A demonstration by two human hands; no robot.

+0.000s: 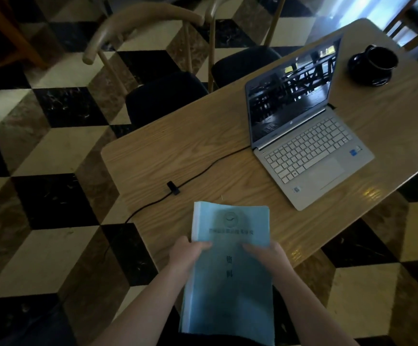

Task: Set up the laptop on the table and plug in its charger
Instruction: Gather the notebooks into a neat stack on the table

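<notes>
Silver laptop [310,136], lid raised, screen dark and reflective, standing on the wooden counter [203,151] right of centre, angled with its keyboard toward the near right edge. Black charger cable [203,171]: runs from the laptop's left side across the counter, past a small black clip [173,188], and drops over the near left edge toward the floor; its far end is out of sight, so whether it reaches a socket cannot be told. Black mug [377,61], far right, on a dark saucer. Light blue booklet [230,265], its far end over the counter's near edge, held by both hands: left hand [186,254] grasps the left margin, right hand [269,253] grasps the right margin, each grip closed on paper. Handling judgement: laptop likely rigid, moderately heavy, smooth-cased; hinge and screen fragile, so lift by the base at both sides. Cable limp and light; take it at the plug body.
</notes>
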